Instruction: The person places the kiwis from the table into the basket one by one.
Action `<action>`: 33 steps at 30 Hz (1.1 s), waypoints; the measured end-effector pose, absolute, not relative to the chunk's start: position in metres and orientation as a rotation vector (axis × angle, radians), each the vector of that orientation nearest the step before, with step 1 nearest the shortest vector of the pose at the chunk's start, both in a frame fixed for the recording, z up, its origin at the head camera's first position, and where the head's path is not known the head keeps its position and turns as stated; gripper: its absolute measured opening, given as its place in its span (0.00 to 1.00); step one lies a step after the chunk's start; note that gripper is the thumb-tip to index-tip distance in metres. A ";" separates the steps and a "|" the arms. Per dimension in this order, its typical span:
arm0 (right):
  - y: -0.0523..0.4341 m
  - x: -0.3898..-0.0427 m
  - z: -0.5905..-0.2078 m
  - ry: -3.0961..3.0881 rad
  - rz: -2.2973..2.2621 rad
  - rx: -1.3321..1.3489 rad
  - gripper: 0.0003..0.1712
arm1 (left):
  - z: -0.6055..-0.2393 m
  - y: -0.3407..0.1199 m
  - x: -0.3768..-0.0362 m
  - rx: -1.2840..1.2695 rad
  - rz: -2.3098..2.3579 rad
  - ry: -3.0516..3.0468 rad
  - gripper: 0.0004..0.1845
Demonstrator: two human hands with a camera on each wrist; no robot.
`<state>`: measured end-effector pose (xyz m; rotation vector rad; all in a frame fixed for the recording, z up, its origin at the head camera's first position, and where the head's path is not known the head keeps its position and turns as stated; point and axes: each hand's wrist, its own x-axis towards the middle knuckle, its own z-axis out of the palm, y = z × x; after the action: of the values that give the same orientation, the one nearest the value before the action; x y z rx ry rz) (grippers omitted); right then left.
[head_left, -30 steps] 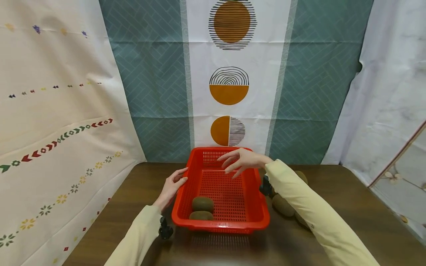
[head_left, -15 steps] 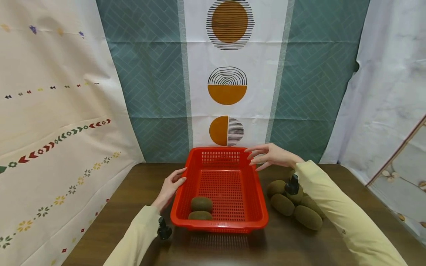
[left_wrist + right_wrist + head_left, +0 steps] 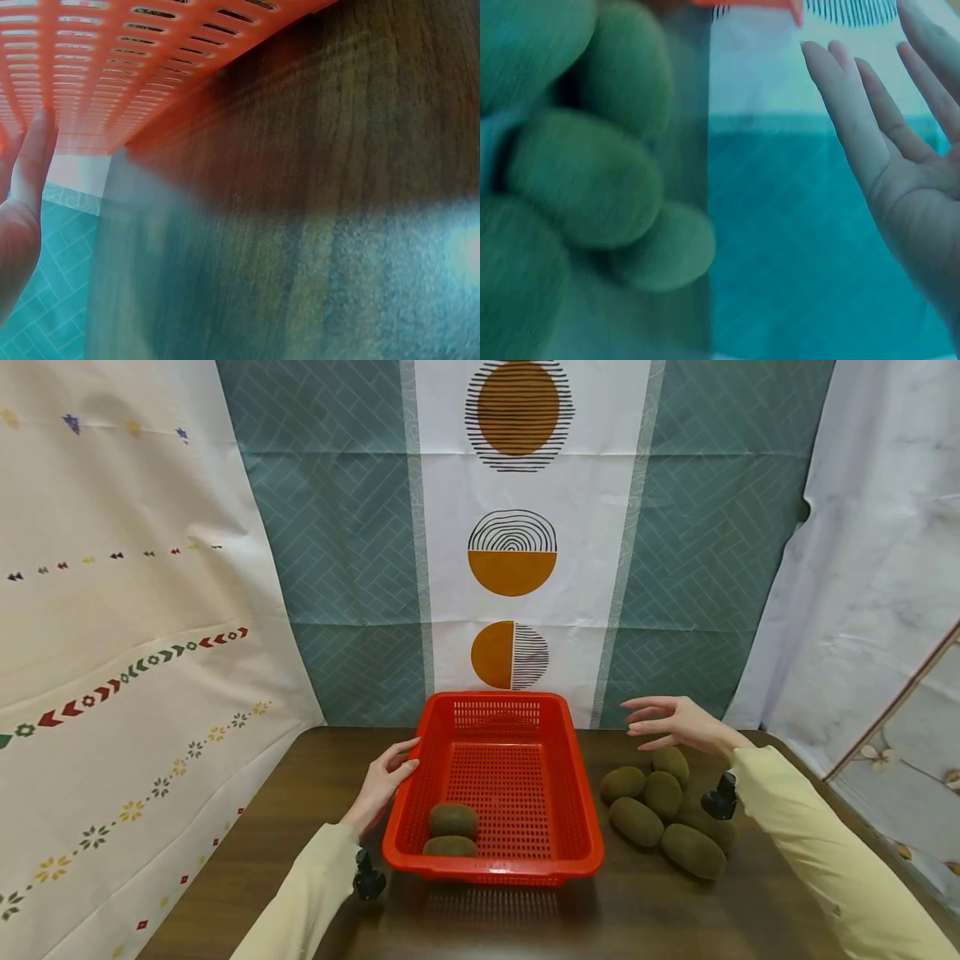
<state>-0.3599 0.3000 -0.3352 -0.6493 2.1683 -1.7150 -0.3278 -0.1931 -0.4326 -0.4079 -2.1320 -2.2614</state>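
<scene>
Two kiwis (image 3: 452, 829) at basket (image 3: 491, 867) near edge, left hand (image 3: 382, 782) on rim, far half bare

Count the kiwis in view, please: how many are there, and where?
7: two kiwis in the red basket, near its front-left corner; five piled on the table right of it. Others may hide behind the right sleeve.
</scene>
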 end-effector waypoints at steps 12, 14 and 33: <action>0.348 -0.353 -0.374 2.352 -1.761 -0.495 0.29 | -0.432 -0.193 -0.327 -0.377 -2.252 -2.148 0.22; 0.353 -0.354 -0.380 2.427 -1.706 -0.469 0.31 | -0.432 -0.193 -0.327 -0.385 -2.246 -2.152 0.22; 0.357 -0.355 -0.402 2.484 -1.493 -0.256 0.42 | -0.433 -0.193 -0.328 -0.396 -2.275 -2.134 0.23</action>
<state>-0.3550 0.3573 -0.4020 -0.2557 2.4835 -1.4925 -0.3279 -0.1930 -0.4334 -0.3962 -2.1343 -2.2755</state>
